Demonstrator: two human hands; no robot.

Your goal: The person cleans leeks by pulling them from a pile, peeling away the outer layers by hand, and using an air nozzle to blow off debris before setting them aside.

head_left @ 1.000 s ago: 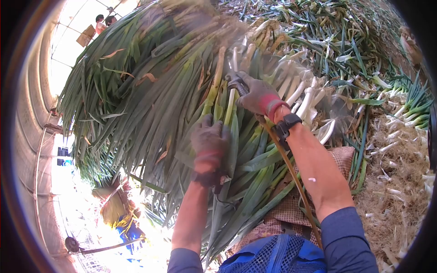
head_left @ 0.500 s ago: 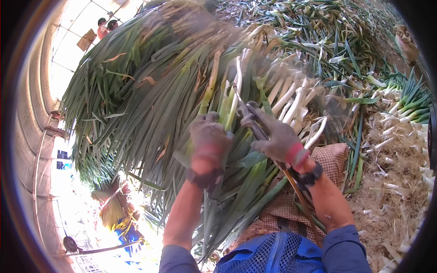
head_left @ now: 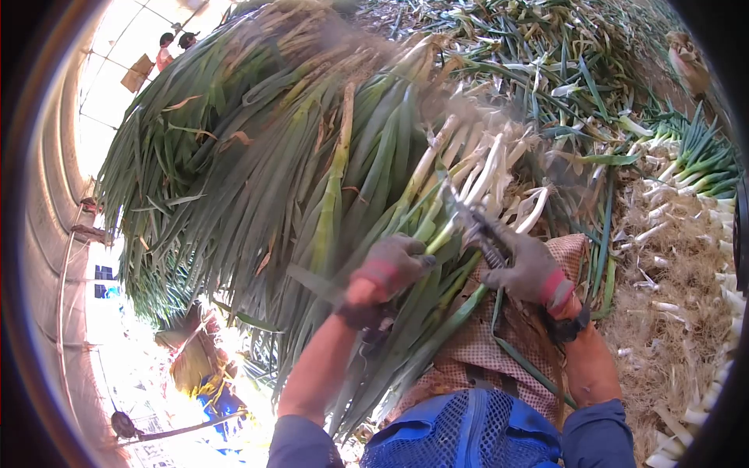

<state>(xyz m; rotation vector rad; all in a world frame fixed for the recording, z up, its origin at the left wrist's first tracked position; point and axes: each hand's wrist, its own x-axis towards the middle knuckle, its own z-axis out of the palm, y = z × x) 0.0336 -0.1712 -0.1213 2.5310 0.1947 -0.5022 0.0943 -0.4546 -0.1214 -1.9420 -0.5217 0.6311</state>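
Both my hands wear grey gloves with red cuffs. My left hand (head_left: 396,264) is closed around the green leaves of a leek near the middle of the view. To its right, my right hand (head_left: 519,264) grips a metal air nozzle (head_left: 482,234), whose thin tip points up and left beside the leek's pale stalk. White leek stalks (head_left: 488,175) with roots lie just beyond my hands. A large heap of leeks (head_left: 257,156) spreads to the left, green leaves hanging down.
Leafy scraps (head_left: 562,62) cover the ground at the back. Trimmed leeks (head_left: 702,160) lie in a row at the right, beside rooty debris (head_left: 663,312). A checked cloth (head_left: 468,355) covers my lap. Two people (head_left: 173,48) are far off at upper left.
Both hands have moved right and down, toward my lap. The white stalk that stood upright between them is no longer there, and my left hand now holds leaves lying more slanted.
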